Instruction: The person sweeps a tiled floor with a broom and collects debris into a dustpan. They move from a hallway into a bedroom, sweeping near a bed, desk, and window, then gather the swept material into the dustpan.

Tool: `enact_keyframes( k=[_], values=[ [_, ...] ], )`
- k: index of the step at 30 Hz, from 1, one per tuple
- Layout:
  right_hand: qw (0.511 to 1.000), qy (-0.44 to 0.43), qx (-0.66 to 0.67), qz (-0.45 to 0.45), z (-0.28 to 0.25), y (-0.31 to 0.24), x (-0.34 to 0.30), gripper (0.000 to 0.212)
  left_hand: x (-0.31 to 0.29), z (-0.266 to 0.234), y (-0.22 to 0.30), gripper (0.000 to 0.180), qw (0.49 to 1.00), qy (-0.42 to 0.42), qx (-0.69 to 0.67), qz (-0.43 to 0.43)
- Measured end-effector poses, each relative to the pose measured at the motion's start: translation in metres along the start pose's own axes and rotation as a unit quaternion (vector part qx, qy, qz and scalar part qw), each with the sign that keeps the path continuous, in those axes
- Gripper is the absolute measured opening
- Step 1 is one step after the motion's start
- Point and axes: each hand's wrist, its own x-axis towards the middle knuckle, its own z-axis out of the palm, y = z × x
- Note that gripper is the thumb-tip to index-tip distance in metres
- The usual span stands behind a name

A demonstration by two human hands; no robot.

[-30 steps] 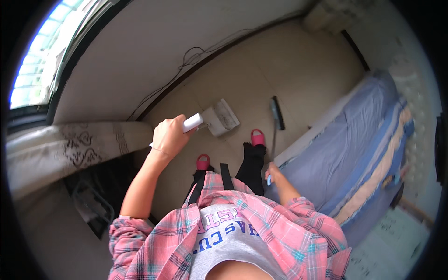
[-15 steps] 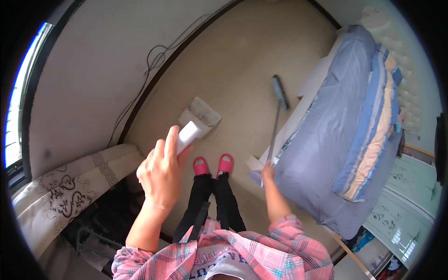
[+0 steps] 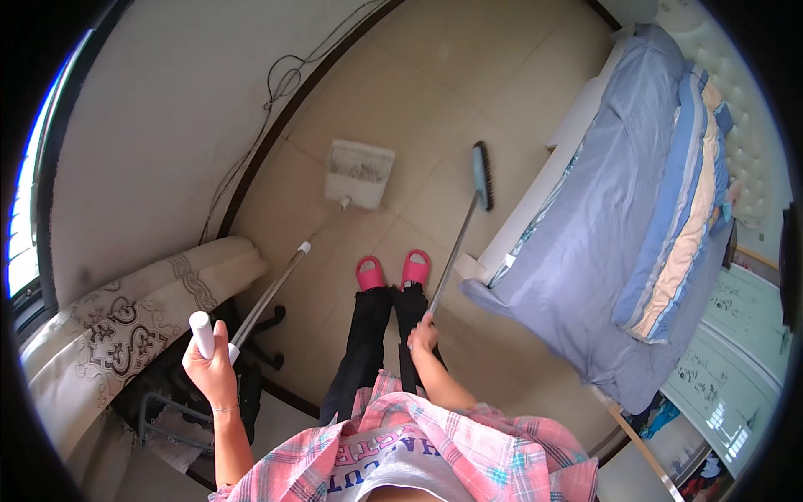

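My left hand (image 3: 211, 364) is closed round the white grip of a long-handled dustpan (image 3: 360, 176). Its metal pole slants up and away to the white pan, which lies on the floor ahead of my feet, with dark specks or marks inside. Lower centre, my right hand (image 3: 424, 335) wraps the metal pole of a broom (image 3: 483, 176). The broom's blue-grey head with dark bristles rests on the floor between the dustpan and the bed, apart from both.
Along the right stands a bed (image 3: 577, 234) with grey-blue bedding. A cream patterned cloth (image 3: 142, 330) drapes over something at left, wheeled legs (image 3: 272, 335) beside it. Cables (image 3: 288, 84) hang along the left wall. Pink slippers (image 3: 416, 269) are on my feet.
My left hand has dropped down and left, swinging the dustpan's pole into view. My right hand has come in toward my legs, and the broom head has shifted left, away from the bed.
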Motion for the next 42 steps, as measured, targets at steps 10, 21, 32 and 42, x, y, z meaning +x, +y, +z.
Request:
enact_keyframes(
  k=[10, 21, 32, 42],
  values=[
    [0.956, 0.260, -0.125, -0.060, 0.157, -0.059, 0.136, 0.071, 0.021, 0.088, -0.039, 0.031, 0.994, 0.058, -0.089, 0.022],
    [0.928, 0.361, 0.092, 0.003, 0.191, -0.169, 0.359, 0.067, 0.020, 0.131, -0.154, 0.030, 0.998, 0.061, 0.005, 0.016],
    [0.979, 0.135, 0.144, -0.056, 0.076, -0.094, 0.462, 0.059, 0.009, 0.192, -0.194, 0.023, 0.990, -0.133, 0.051, -0.014],
    [0.948, -0.043, 0.189, 0.251, 0.150, 0.074, -0.031, 0.051, 0.016, 0.178, -0.138, 0.020, 0.988, -0.131, 0.050, -0.066]
  ],
)
